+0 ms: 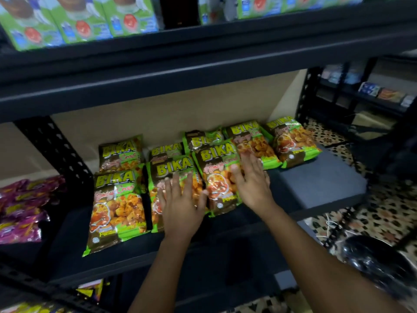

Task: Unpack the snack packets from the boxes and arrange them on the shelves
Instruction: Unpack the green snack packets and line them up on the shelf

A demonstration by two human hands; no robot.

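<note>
Several green and brown BIKA snack packets lie in overlapping rows on the dark middle shelf point(316, 186). My left hand point(182, 199) rests flat with straight fingers on the middle front packet point(171, 175). My right hand point(250, 177) lies flat on the packet beside it point(216, 179), fingers spread. A front left packet point(117, 206) lies apart from both hands. Two more packets point(293, 141) sit at the right end of the row. No box is in view.
Green cartons point(79, 21) stand on the shelf above. Purple snack packets point(24, 206) lie on the neighbouring shelf at left. A perforated black post point(58, 152) divides the two bays. Patterned floor tiles point(383, 213) and another rack point(372, 96) show at right.
</note>
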